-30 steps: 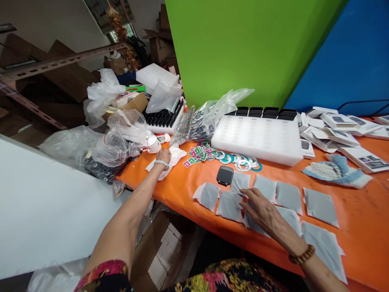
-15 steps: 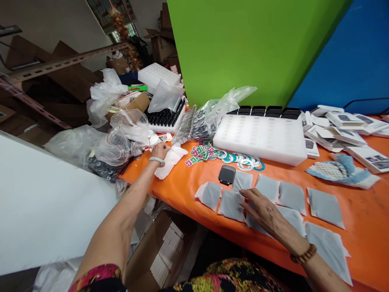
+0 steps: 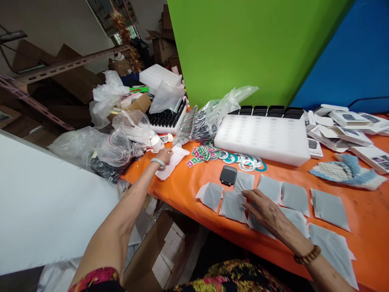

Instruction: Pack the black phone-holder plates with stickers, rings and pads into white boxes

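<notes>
My left hand [image 3: 164,156] is at the far left of the orange table, fingers bent and pressed together on the upper edge of a thin white bag [image 3: 170,168] lying flat. The fingertips are partly hidden. My right hand [image 3: 263,207] rests with fingers apart, touching a grey piece in a thin translucent sleeve [image 3: 233,207]. Several more sleeved pieces lie in two rows around it, one [image 3: 244,181] just beyond the fingertips. A bare black square case [image 3: 228,174] with rounded corners lies just left of that one.
Small green and pink cards [image 3: 199,155] and teal-white rings [image 3: 243,159] lie behind the case. A white foam tray [image 3: 261,136] with black parts stands at the back, near white boxes [image 3: 349,120] and a blue-white glove [image 3: 346,172]. Plastic bags [image 3: 118,148] crowd the left end; an open carton [image 3: 142,259] stands below.
My left hand has shifted slightly right and toward me on the white bag. My right hand keeps its place over the sleeved pieces. The view has moved slightly.
</notes>
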Demonstrator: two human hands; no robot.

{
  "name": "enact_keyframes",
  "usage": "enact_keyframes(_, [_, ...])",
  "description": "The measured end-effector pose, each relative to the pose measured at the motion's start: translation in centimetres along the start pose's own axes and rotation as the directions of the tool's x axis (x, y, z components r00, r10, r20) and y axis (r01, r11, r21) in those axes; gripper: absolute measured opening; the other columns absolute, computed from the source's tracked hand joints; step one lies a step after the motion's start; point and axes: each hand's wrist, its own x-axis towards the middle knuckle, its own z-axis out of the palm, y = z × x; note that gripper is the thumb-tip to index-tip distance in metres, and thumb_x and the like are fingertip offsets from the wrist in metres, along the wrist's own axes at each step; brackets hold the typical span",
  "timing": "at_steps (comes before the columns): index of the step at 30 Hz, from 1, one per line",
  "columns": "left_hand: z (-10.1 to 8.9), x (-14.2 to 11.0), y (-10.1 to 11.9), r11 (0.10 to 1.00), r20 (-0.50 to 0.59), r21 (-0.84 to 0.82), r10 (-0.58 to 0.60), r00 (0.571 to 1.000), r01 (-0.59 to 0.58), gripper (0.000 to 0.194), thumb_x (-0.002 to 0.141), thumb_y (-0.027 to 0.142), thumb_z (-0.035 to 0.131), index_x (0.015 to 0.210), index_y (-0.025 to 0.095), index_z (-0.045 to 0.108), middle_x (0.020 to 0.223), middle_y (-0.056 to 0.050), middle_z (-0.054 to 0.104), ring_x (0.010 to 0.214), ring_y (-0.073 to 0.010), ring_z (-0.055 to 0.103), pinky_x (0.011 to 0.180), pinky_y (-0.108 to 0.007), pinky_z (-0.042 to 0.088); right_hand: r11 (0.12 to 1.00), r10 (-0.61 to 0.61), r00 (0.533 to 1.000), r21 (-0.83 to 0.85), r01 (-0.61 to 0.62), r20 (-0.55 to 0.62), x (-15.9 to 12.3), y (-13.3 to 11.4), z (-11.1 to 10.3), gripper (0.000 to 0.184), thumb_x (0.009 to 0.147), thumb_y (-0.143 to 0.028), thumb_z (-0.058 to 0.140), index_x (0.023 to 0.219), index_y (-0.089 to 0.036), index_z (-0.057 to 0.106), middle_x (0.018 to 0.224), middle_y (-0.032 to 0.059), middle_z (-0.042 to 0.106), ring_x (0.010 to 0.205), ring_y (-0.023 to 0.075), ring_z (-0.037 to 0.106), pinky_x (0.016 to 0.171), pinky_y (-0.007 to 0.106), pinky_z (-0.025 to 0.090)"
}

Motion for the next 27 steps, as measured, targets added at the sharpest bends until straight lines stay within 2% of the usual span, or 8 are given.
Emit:
enact_keyframes(4, [0.4, 0.3, 0.0, 0.998, -0.044, 0.062, -0.015, 0.999, 0.017, 0.014, 0.082, 0.014, 0.054, 0.081, 0.015, 0.068, 0.096, -0.010, 0.069, 0.099, -0.0230, 0.061, 0.088, -0.036, 0.046, 1.000, 0.002, 1.000, -0.006, -0.002, -0.011, -0.2, 0.7, 0.4, 0.023, 0.095, -0.033, 0.041, 0.112, -0.022, 0.051, 0.100, 0.0081, 0.058, 0.085, 0.0211, 0.062, 0.079, 0.037, 0.051])
enact_keyframes(7, [0.4, 0.3, 0.2, 0.999, 0.025, 0.053, -0.008, 1.000, 0.006, 0.020, 0.078, 0.006, 0.052, 0.068, 0.015, 0.067, 0.084, -0.008, 0.069, 0.091, -0.0215, 0.063, 0.082, -0.031, 0.049, 1.000, -0.008, 1.000, -0.016, 0.008, 0.000, -0.3, 0.9, 0.3, 0.025, 0.095, -0.035, 0.040, 0.114, -0.023, 0.051, 0.101, 0.0080, 0.058, 0.086, 0.0211, 0.062, 0.080, 0.037, 0.051])
enact_keyframes(9, [0.4, 0.3, 0.4, 0.999, 0.078, 0.038, -0.020, 0.997, 0.017, 0.018, 0.082, 0.009, 0.052, 0.075, 0.014, 0.067, 0.078, -0.005, 0.067, 0.079, -0.0172, 0.064, 0.074, -0.030, 0.052, 0.999, -0.026, 1.000, -0.024, 0.026, -0.007, -0.4, 0.8, 0.1, 0.027, 0.095, -0.037, 0.040, 0.115, -0.024, 0.051, 0.102, 0.0083, 0.059, 0.087, 0.0216, 0.062, 0.080, 0.036, 0.051])
enact_keyframes(11, [0.5, 0.2, 0.5, 0.998, 0.101, 0.033, -0.048, 0.994, 0.044, 0.014, 0.088, 0.019, 0.053, 0.094, 0.013, 0.065, 0.086, -0.004, 0.066, 0.074, -0.0142, 0.063, 0.069, -0.030, 0.054, 0.999, -0.039, 0.999, -0.035, 0.038, -0.014, -0.4, 0.7, -0.2, 0.028, 0.094, -0.039, 0.041, 0.115, -0.025, 0.053, 0.102, 0.0083, 0.059, 0.088, 0.0220, 0.063, 0.079, 0.035, 0.052])
enact_keyframes(13, [0.6, 0.3, 0.6, 0.996, 0.100, 0.050, -0.085, 0.991, 0.080, 0.025, 0.090, 0.029, 0.054, 0.109, 0.013, 0.059, 0.100, -0.006, 0.064, 0.080, -0.0146, 0.063, 0.070, -0.032, 0.055, 0.998, -0.045, 0.999, -0.047, 0.044, -0.016, -0.4, 0.6, -0.3, 0.029, 0.094, -0.041, 0.041, 0.115, -0.026, 0.054, 0.102, 0.0081, 0.060, 0.089, 0.0224, 0.063, 0.079, 0.035, 0.052])
enact_keyframes(15, [0.7, 0.4, 0.6, 0.990, 0.093, 0.083, -0.120, 0.988, 0.112, 0.032, 0.089, 0.034, 0.055, 0.115, 0.014, 0.056, 0.109, -0.008, 0.061, 0.089, -0.0174, 0.062, 0.075, -0.036, 0.055, 0.998, -0.040, 0.999, -0.054, 0.039, -0.016, -0.3, 0.5, -0.3, 0.029, 0.094, -0.042, 0.041, 0.114, -0.026, 0.054, 0.101, 0.0082, 0.060, 0.089, 0.0226, 0.063, 0.079, 0.035, 0.052])
enact_keyframes(21, [1.2, 0.6, 0.1, 0.967, 0.079, 0.198, -0.180, 0.980, 0.162, 0.029, 0.089, 0.033, 0.056, 0.112, 0.014, 0.058, 0.112, -0.008, 0.061, 0.097, -0.0198, 0.061, 0.083, -0.040, 0.053, 0.999, -0.011, 1.000, -0.053, 0.012, 0.018, -0.4, 0.8, -0.2, 0.028, 0.094, -0.040, 0.041, 0.115, -0.027, 0.052, 0.102, 0.0076, 0.059, 0.086, 0.0219, 0.063, 0.077, 0.035, 0.052])
enact_keyframes(27, [2.0, -0.3, 0.1, 0.943, -0.005, 0.264, -0.209, 0.978, 0.203, 0.018, 0.089, 0.024, 0.055, 0.100, 0.013, 0.063, 0.108, -0.008, 0.065, 0.100, -0.0214, 0.061, 0.086, -0.040, 0.049, 0.999, -0.002, 1.000, -0.039, 0.002, 0.020, -0.5, 0.4, -0.4, 0.026, 0.094, -0.038, 0.041, 0.115, -0.026, 0.052, 0.101, 0.0077, 0.059, 0.086, 0.0217, 0.063, 0.078, 0.036, 0.051])
